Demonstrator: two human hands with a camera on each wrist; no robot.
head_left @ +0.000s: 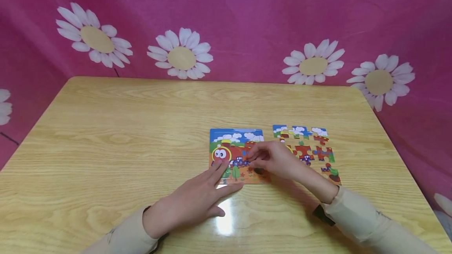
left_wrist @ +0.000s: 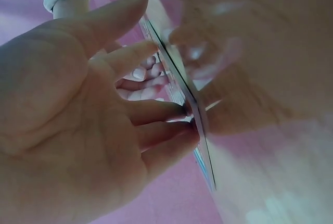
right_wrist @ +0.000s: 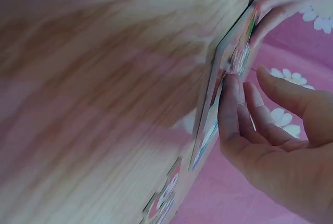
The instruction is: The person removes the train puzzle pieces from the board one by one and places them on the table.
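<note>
A picture puzzle board with a red, big-eyed train under a blue sky lies on the table. My left hand rests its outstretched fingertips on the board's lower left part, thumb spread over the table. From the right, my right hand reaches over the board's right side. In the right wrist view its fingertips touch the board, and the thumb stands apart from them with nothing visible between. To the right lie several loose puzzle pieces in a spaced layout, partly hidden by the right hand and forearm.
The wood-grain table extends widely left of the board and behind it. A pink cloth with white daisies hangs along the far edge and sides. Light reflects off the tabletop in front of the board.
</note>
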